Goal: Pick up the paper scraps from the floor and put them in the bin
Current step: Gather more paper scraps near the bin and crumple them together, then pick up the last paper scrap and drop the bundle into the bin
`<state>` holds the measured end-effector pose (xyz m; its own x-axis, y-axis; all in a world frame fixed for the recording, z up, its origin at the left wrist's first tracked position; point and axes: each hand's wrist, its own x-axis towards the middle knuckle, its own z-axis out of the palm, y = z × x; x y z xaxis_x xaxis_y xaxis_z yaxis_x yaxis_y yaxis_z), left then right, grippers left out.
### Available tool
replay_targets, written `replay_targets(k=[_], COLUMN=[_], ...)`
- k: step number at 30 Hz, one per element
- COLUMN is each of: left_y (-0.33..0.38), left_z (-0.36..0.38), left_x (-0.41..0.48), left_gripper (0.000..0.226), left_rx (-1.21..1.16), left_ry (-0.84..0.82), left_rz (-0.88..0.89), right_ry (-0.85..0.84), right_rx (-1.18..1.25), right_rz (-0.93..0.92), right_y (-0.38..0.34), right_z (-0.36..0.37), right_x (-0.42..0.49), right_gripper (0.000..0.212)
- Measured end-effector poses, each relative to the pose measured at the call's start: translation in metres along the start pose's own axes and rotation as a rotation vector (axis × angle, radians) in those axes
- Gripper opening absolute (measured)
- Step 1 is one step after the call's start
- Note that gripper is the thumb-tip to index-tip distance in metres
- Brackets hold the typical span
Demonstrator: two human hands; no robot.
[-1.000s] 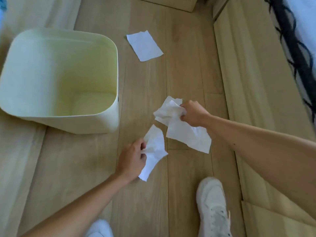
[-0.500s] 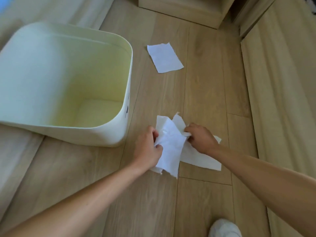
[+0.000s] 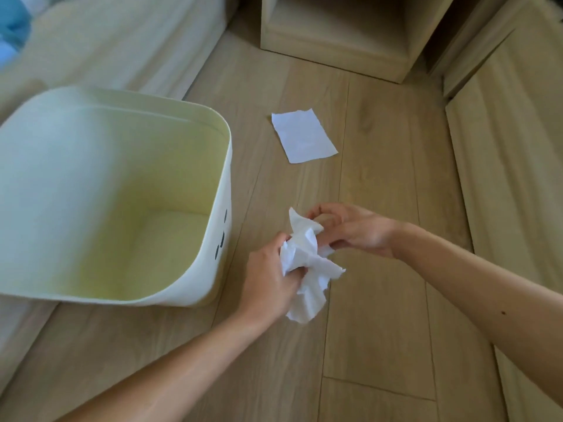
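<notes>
A bunch of crumpled white paper scraps [image 3: 307,263] hangs above the wooden floor, to the right of the bin. My left hand [image 3: 268,278] is shut on its left side. My right hand [image 3: 350,229] touches the bunch from the right with its fingers loosely curled around the upper part. One flat white paper scrap [image 3: 301,135] lies on the floor farther away. The pale yellow bin [image 3: 224,184] stands at the left, open at the top, with nothing visible inside.
A light wooden cabinet [image 3: 335,47] with an open compartment stands at the far end. A wooden panel [image 3: 511,178] runs along the right side. Beige fabric [image 3: 106,41] lies behind the bin at the upper left.
Both hands have lifted the scraps off the floor and crushed them into one bunch. The camera view has tilted up, so the shoe has left the frame.
</notes>
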<state>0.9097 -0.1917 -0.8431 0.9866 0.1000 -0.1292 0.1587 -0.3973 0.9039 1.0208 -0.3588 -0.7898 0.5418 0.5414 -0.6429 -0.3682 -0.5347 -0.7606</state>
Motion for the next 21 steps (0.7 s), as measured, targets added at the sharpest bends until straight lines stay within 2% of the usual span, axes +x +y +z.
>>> replay_targets(k=[2, 6, 10, 15, 19, 21], left_y=[-0.002, -0.008, -0.016, -0.019, -0.024, -0.025], left_z=[-0.002, -0.005, -0.004, 0.001, 0.008, 0.011], left_x=[0.004, 0.002, -0.003, -0.009, -0.019, -0.021], left_gripper=[0.023, 0.021, 0.034, 0.037, 0.038, 0.04], left_rx=[0.015, 0.016, 0.082, 0.167, 0.167, 0.174], left_ry=[0.033, -0.011, -0.002, -0.026, -0.036, -0.012], left_rz=[-0.035, -0.075, -0.111, -0.135, -0.151, -0.165], right_ry=[0.085, 0.466, 0.522, 0.518, 0.682, 0.662], right_rx=[-0.193, -0.538, -0.87, -1.027, -1.179, -1.191], right_rz=[0.009, -0.018, 0.034, 0.063, -0.015, -0.001], right_y=[-0.017, -0.047, -0.058, -0.041, -0.023, -0.022], right_z=[-0.026, -0.073, -0.106, -0.118, -0.113, -0.108], right_x=[0.024, 0.098, 0.171, 0.223, 0.22, 0.21], right_gripper=[0.03, 0.026, 0.047, 0.067, 0.067, 0.062])
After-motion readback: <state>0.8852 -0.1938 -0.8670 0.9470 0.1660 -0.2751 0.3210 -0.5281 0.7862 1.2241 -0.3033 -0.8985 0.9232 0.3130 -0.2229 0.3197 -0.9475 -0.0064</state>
